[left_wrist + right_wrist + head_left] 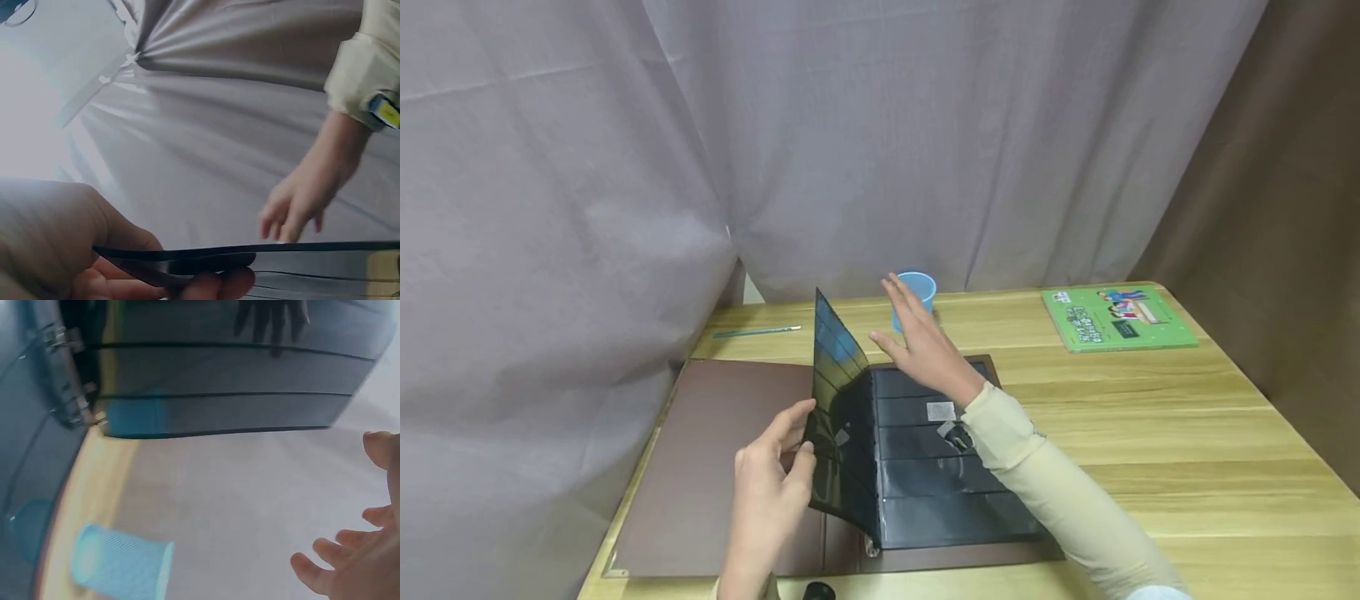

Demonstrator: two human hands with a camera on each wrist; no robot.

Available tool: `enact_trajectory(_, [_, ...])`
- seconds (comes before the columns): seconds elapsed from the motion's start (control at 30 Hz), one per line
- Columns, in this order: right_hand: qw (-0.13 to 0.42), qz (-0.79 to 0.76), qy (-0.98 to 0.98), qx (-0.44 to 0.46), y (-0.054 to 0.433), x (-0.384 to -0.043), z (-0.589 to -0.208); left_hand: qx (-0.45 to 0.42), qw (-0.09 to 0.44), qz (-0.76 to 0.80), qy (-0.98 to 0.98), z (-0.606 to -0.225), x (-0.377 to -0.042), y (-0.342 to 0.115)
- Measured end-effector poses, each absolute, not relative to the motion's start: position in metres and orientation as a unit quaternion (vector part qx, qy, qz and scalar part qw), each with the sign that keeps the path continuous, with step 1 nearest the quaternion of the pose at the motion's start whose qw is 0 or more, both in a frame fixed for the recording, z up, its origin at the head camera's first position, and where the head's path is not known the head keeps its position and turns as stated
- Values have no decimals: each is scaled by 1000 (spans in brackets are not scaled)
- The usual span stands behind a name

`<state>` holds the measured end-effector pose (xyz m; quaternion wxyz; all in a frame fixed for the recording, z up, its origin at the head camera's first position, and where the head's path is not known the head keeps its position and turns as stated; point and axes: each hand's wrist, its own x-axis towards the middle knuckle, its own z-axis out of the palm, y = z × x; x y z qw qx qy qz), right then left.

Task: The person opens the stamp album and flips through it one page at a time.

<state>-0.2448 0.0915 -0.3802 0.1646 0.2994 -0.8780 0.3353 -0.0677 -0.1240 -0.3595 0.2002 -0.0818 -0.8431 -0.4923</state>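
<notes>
Soft light fills the head view; glare bleaches the left wrist view's left side; reflections mark the black page [250, 372] in the hazy right wrist view.

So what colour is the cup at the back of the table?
Light blue. The cup shows best in the right wrist view.

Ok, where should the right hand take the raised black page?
Probably a thumb-and-finger pinch on the black page's free far upper corner, coming from the right. The page is thin and stands up from its bound edge; the left hand pinches the outer edge nearer the person, leaving that corner uncovered, and the right hand is open on that side.
</notes>
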Motion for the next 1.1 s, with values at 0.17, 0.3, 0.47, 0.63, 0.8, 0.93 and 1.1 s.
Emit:
enact_trajectory(0.17, [122, 335, -895, 267, 114, -250, -401, -57, 204, -538, -816, -357, -70, -133])
enact_trajectory(0.3, [71, 318, -911, 252, 132, -254, -420, -31, 187, -536, -823, -356, -70, -144])
enact_trajectory(0.47, [0, 290, -928, 234, 155, -257, -442, -16, 163, -530, -832, -361, -68, -161])
enact_trajectory(0.63, [-56, 269, -940, 205, 178, -261, -460, -2, 154, -534, -832, -367, -69, -179])
enact_trajectory(0.8, [-84, 254, -945, 187, 195, -262, -474, 13, 138, -543, -828, -374, -70, -195])
enact_trajectory(0.93, [-109, 256, -944, 176, 202, -260, -481, 9, 141, -545, -827, -381, -71, -205])
enact_trajectory(1.1, [-129, 255, -941, 183, 207, -257, -487, 7, 136, -563, -815, -391, -72, -214])
